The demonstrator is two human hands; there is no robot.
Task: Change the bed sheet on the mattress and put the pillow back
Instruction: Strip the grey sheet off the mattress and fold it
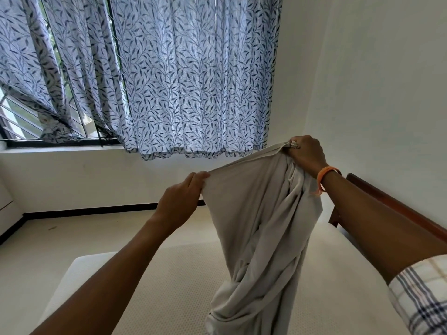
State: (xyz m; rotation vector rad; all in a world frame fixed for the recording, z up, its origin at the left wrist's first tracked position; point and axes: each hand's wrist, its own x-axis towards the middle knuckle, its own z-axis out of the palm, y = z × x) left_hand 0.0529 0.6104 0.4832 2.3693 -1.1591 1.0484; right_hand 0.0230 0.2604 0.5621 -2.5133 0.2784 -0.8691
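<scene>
Above one mattress [169, 274], one sheet [261, 226], two hands

Mattress [169, 274]: your support surface; bare, cream-white, fine dotted texture, filling the lower frame from 7 o'clock to 4 o'clock.
Mattress corner: a rounded corner shows at 8 o'clock, with the side wall paler than the top.
Bed frame [387, 201]: dark reddish wood along the mattress edge at 3 o'clock, running toward the wall.
Sheet [254, 274]: beige-grey, bunched; its lower folds hang down to the mattress at 6 o'clock. You cannot tell from this view whether they rest on the surface.
Floor [72, 233]: pale, beyond the mattress at 9 o'clock, edged by a dark skirting strip.
</scene>
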